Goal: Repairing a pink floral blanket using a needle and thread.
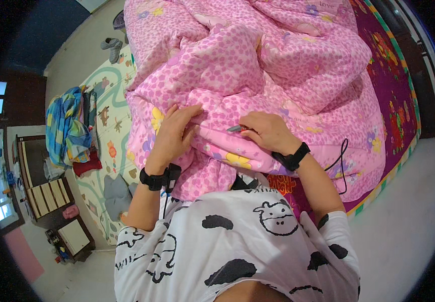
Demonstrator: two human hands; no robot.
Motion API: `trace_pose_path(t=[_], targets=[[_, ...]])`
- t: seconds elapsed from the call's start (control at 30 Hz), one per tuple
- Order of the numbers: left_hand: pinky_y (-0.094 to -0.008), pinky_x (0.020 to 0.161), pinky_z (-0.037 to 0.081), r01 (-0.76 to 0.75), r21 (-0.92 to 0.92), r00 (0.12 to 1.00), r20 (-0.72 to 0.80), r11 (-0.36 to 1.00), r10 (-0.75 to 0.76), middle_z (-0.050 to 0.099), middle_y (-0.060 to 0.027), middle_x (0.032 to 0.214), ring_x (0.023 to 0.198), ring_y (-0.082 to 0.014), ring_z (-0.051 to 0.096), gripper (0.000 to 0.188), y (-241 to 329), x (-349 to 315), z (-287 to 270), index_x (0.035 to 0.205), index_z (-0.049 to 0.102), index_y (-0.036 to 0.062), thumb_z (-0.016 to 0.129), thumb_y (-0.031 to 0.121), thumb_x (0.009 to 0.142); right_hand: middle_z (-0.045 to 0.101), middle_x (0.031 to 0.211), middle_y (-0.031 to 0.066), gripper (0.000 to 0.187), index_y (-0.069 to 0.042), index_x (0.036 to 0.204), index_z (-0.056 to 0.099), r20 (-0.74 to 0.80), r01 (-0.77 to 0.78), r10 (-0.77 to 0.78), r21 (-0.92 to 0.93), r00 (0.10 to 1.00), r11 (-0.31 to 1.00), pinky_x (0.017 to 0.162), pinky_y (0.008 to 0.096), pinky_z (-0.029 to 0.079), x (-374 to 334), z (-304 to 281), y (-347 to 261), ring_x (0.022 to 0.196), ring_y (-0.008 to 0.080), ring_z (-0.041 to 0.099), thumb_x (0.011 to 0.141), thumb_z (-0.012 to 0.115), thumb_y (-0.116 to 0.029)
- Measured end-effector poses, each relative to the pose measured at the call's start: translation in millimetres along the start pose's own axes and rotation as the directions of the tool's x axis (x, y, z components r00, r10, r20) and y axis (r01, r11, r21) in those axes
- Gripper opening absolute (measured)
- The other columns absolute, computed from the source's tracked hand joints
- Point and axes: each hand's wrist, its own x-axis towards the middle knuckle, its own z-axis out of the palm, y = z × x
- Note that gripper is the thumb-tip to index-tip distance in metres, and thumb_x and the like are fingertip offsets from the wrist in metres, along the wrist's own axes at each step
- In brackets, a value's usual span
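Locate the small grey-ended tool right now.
Head view, just right of and above centre: the tool is in the right hand, grey end toward the left hand, over the pink quilt.

Close head-camera fisheye view down onto pink quilt (pixel 212 65)

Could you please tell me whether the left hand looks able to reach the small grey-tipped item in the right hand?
Probably yes: the left hand is near, on the pink quilt; the small grey-tipped item points toward it from the right hand, with only quilt between.
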Motion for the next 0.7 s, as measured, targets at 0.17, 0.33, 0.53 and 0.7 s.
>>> trace_pose_path(t=[0.17,0.33,0.53,0.7], targets=[[-0.0486,0.106,0.020,0.034,-0.026,0.999,-0.028,0.999,-0.034,0.057,-0.0066,0.116,0.111,-0.0247,0.051,0.043,-4,-1,4,0.121,0.048,0.0106,0.059,0.011,0.079,0.058,0.079,0.0092,0.018,-0.009,0.090,0.057,-0.008,-0.091,0.092,0.052,0.996,0.994,0.063,0.0379,0.046,-3,-3,-5,0.076,0.0274,0.058,0.077,0.059,-0.022],[-0.0508,0.099,0.029,-0.155,0.210,0.988,0.013,0.965,0.156,0.055,-0.0062,0.115,0.111,-0.0261,0.049,0.041,0,-4,5,0.108,0.057,0.0115,0.066,0.008,0.068,0.059,0.078,0.0107,0.022,-0.004,0.094,0.058,-0.026,-0.305,0.310,0.105,0.951,0.946,0.061,0.0329,0.045,-16,-2,-31,0.068,0.0274,0.058,0.078,0.061,-0.018],[-0.0416,0.092,0.039,-0.161,0.223,0.966,-0.165,0.961,0.200,0.055,-0.0095,0.106,0.104,-0.0291,0.051,0.033,20,-10,9,0.098,0.058,0.0075,0.065,0.004,0.066,0.060,0.081,0.0143,0.024,-0.004,0.097,0.056,-0.065,-0.481,0.524,0.312,0.849,0.819,0.061,0.0354,0.047,-32,23,-50,0.072,0.0298,0.061,0.080,0.059,-0.021],[-0.0304,0.084,0.043,0.304,-0.657,0.938,0.079,0.690,-0.339,0.055,-0.0088,0.107,0.097,-0.0221,0.055,0.031,46,-49,20,0.109,0.051,0.0047,0.060,0.007,0.080,0.060,0.084,0.0147,0.022,-0.003,0.097,0.055,-0.268,-0.420,0.523,0.360,0.809,0.833,0.063,0.0348,0.047,-47,41,-49,0.073,0.0309,0.061,0.080,0.059,-0.017]])
